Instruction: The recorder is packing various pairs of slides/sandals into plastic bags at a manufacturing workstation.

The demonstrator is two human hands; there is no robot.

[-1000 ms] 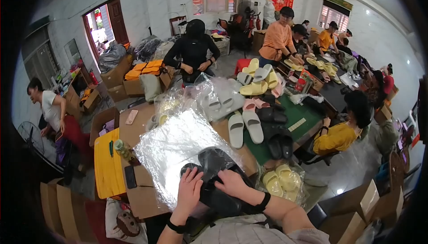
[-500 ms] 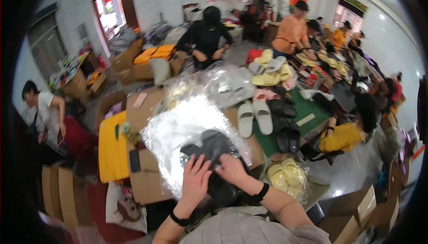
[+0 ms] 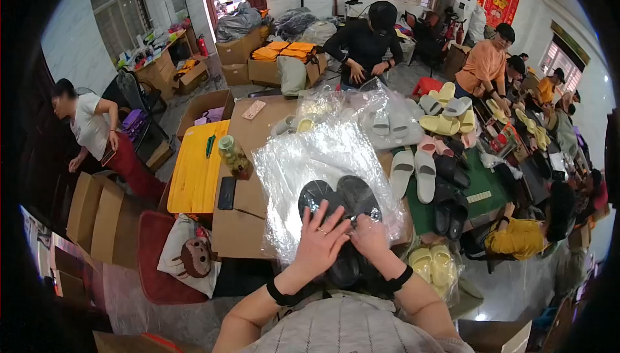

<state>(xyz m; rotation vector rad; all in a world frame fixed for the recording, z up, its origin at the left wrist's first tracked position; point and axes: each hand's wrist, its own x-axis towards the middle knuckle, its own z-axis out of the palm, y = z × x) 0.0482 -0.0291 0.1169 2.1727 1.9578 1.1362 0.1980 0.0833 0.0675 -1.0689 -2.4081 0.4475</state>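
Observation:
A pair of black slippers (image 3: 357, 195) lies on a stack of clear plastic bags (image 3: 284, 166) right in front of me. The soles have a shiny look, as if under clear film. My left hand (image 3: 321, 235) rests across the slippers with its fingers spread, holding nothing. Close beside it, my right hand (image 3: 370, 235) is closed, its fingers bent against the right slipper. Whether they pinch film or the slipper is hidden.
Yellow packages (image 3: 197, 169), a black phone (image 3: 227, 193) and a jar (image 3: 232, 154) are on the left. Grey-white slippers (image 3: 425, 175) and more black slippers (image 3: 449, 211) lie on the right. Bagged yellow slippers (image 3: 431, 268) sit lower right. A co-worker in black (image 3: 368, 46) stands opposite.
The whole view has shifted, so the scene sits farther right and is sharper. The black slippers now lie side by side, toes pointing away. My left hand's fingers are spread wider over them.

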